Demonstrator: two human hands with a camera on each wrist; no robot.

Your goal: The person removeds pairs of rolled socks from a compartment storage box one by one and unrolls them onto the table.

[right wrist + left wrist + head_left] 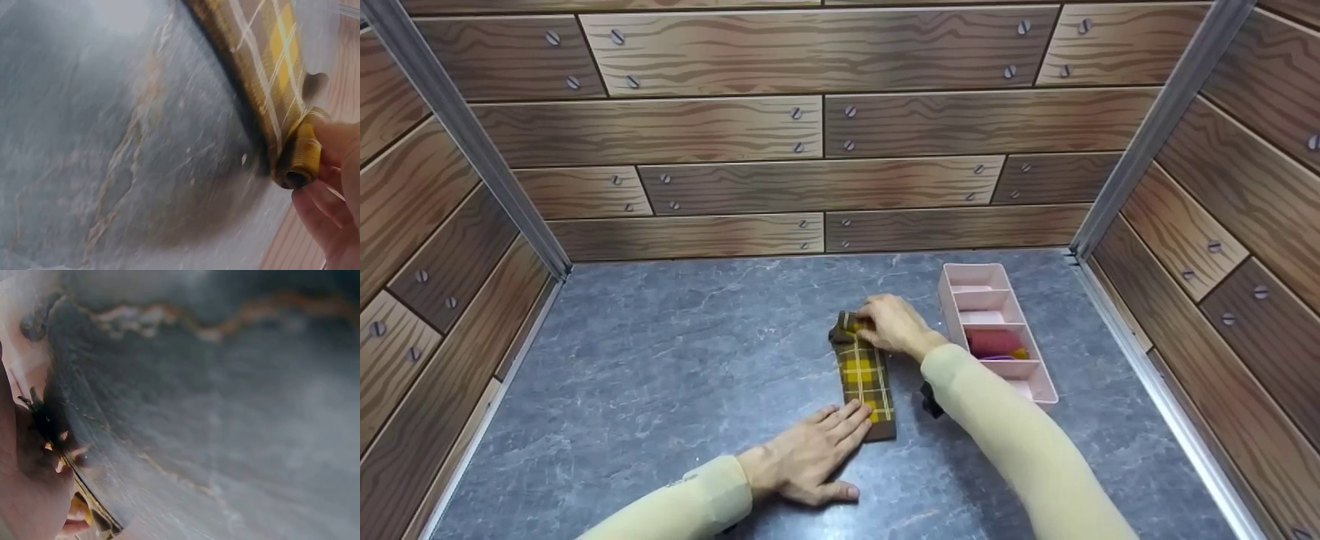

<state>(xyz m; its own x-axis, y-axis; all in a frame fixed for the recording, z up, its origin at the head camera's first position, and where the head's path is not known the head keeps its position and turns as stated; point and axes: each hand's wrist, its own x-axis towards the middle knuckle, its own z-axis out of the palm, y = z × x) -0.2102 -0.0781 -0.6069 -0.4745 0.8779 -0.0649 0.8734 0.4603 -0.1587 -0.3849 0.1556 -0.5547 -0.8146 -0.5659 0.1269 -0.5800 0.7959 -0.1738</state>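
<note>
A yellow and brown plaid sock [864, 375] lies lengthwise on the grey marbled table. Its far end [301, 152] is folded into a small roll, which my right hand [894, 324] pinches between thumb and fingers; the right wrist view shows this grip up close. At the sock's near end, my left hand [814, 454] rests flat with straight fingers on the plaid, just short of the plain brown cuff [881, 430], thumb spread on the table. The left wrist view catches only part of this hand [34, 495] and a thin edge of the sock [93, 492].
Right of the sock stands a pink divided box [949, 300] with several compartments. One compartment holds a red rolled item [994, 343] with some purple and yellow beside it. Wood-patterned walls [825, 127] and metal frame rails [1166, 382] bound the table [660, 360].
</note>
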